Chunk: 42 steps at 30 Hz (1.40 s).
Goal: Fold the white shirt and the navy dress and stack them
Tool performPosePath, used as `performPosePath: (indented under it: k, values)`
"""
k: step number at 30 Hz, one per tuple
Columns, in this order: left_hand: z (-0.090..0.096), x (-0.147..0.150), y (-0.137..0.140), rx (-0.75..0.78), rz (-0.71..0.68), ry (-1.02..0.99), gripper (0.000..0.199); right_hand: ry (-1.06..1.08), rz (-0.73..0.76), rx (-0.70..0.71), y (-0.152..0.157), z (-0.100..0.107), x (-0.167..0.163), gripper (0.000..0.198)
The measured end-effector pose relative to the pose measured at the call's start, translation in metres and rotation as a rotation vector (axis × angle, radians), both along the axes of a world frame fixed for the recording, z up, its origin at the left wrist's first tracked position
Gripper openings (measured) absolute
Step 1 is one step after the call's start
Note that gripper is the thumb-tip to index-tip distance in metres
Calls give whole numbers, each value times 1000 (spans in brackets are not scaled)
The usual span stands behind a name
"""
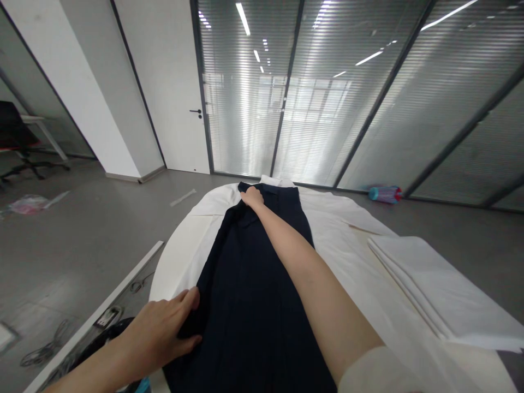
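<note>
Dark navy trousers (pixel 249 284) lie lengthwise along a white table (pixel 180 251), with the waistband at the far end. My right hand (pixel 252 196) reaches across them, its fingers closed on the fabric by the left corner of the waistband. Nearer to me, my left hand (pixel 167 325) rests at the left edge of the trousers, thumb and fingers apart against the cloth. Under the trousers a white cloth (pixel 335 240) is spread over the table, slightly wrinkled. The near end of the trousers runs out of the picture.
A folded white cloth (pixel 442 289) lies on the table's right side. Cables (pixel 49 346) and a long white strip (pixel 102 311) are on the floor at left. Behind stand a white door (pixel 172 87) and glass partitions; a blue-and-pink bundle (pixel 385 194) sits by them.
</note>
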<state>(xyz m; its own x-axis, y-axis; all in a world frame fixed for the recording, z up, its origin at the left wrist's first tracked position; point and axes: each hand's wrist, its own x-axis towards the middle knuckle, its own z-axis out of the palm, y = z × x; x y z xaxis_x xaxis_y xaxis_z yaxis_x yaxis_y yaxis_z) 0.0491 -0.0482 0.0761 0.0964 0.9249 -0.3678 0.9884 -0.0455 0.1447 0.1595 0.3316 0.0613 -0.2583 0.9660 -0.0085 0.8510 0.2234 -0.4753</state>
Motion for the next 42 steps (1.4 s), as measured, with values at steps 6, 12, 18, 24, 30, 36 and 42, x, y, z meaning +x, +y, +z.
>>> performPosePath:
  k: [6,12,18,24,30,36,42]
  values:
    - [-9,-6,-8,143,65,-65,69,137,-62,-109,13,-3,45,31]
    - [6,-4,-5,73,64,-177,28,153,-104,-135,11,-15,72,26]
    - [21,29,-21,268,36,-627,30,133,-124,-51,20,-6,89,30]
    - [7,86,-16,249,-272,-801,32,20,-160,-58,26,-16,114,27]
    - [-46,109,-7,333,-569,-524,28,-2,-182,-63,32,-24,106,47]
    - [-72,113,-4,599,-736,-453,18,18,-211,-39,41,-16,96,42]
    - [-52,133,9,598,-798,-550,28,21,-275,-12,39,-13,102,45]
